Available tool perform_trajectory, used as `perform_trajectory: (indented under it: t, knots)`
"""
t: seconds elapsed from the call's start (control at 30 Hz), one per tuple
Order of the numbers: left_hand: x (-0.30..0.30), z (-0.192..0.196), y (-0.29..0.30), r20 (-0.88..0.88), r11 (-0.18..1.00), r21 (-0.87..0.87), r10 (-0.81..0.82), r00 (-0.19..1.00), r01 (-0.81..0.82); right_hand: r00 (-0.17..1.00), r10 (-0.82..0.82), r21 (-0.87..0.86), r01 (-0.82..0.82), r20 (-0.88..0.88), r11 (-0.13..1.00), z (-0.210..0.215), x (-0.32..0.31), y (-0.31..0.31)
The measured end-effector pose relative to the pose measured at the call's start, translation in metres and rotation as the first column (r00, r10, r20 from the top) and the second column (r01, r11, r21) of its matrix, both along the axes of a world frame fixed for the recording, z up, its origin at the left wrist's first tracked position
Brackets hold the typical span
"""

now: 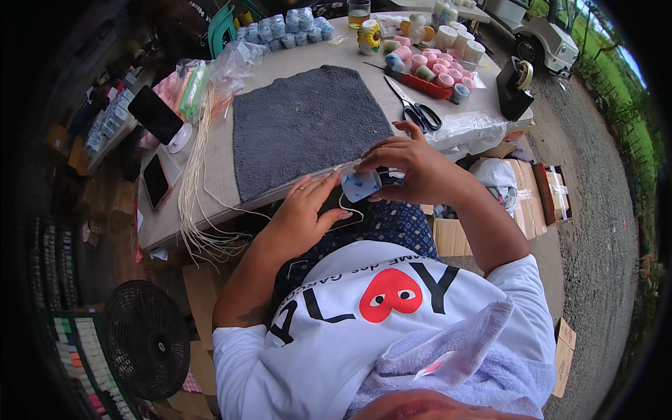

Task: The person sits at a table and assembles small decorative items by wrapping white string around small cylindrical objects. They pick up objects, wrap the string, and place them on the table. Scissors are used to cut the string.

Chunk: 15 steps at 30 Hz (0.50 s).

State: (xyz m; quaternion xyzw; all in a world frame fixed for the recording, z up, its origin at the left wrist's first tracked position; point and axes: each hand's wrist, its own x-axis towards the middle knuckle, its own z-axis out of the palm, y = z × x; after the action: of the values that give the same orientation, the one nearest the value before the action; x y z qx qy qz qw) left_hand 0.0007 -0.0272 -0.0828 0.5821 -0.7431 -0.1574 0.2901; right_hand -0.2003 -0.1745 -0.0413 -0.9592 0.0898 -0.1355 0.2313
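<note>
Over my lap, at the near edge of the table, my right hand (416, 164) grips a small light-blue candle (361, 185) with darker blue spots. Its fingers lie over the top and the thumb comes from below. My left hand (301, 208) is at the candle's left side, fingers stretched toward it and thumb apart; whether the fingertips touch it I cannot tell. A thin white cord (363, 212) loops below the candle, near the left thumb. A bundle of long white cords (198, 178) hangs over the table's edge to the left.
A dark grey cloth (304, 126) covers the middle of the table (215, 150). Black-handled scissors (414, 108) lie right of it, near a red tray (428, 87) among pink candles. Blue candles (288, 29) stand behind. Left are two phones (155, 115); right, a tape dispenser (514, 87).
</note>
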Motion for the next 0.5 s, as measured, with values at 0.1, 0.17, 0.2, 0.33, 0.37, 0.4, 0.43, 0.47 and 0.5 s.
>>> perform_trajectory:
  t: [0.1, 0.17, 0.2, 0.33, 0.37, 0.4, 0.43, 0.47, 0.5]
  knots:
    - [-0.002, -0.016, -0.013, -0.103, 0.998, -0.039, 0.039, 0.994, -0.043, 1.000, -0.010, -0.019, 0.011, 0.028, 1.000, 0.011, -0.001, -0.003]
    - [0.007, -0.023, -0.009, -0.120, 0.991, -0.073, 0.101, 0.988, -0.110, 0.999, -0.040, -0.005, 0.041, 0.030, 0.999, 0.012, -0.005, -0.009]
    - [0.016, -0.026, -0.003, -0.109, 0.989, 0.014, 0.145, 0.983, -0.145, 0.998, -0.061, 0.012, 0.061, 0.025, 0.998, 0.011, -0.009, -0.013]
    - [0.046, -0.041, 0.030, -0.148, 0.881, 0.393, 0.342, 0.928, -0.262, 0.998, -0.045, 0.007, 0.044, 0.053, 0.999, 0.003, -0.010, -0.021]
    - [0.047, -0.043, 0.037, -0.175, 0.826, 0.494, 0.400, 0.900, -0.272, 0.998, -0.026, 0.020, 0.025, 0.053, 0.999, -0.002, -0.007, -0.020]
    - [0.047, -0.045, 0.040, -0.072, 0.832, 0.485, 0.344, 0.936, -0.269, 0.999, -0.007, 0.034, 0.005, 0.053, 0.999, -0.006, -0.002, -0.018]
    - [0.045, -0.045, 0.041, 0.032, 0.839, 0.477, 0.283, 0.959, -0.263, 0.998, 0.011, 0.047, -0.014, 0.054, 0.999, -0.010, 0.001, -0.017]
    - [0.044, -0.043, 0.042, 0.140, 0.845, 0.467, 0.221, 0.965, -0.261, 0.997, 0.023, 0.056, -0.026, 0.067, 0.998, -0.011, 0.006, -0.016]
    - [0.038, -0.031, 0.040, 0.209, 0.797, 0.531, 0.207, 0.956, -0.288, 0.996, 0.032, 0.059, -0.037, 0.080, 0.998, -0.011, 0.010, -0.016]
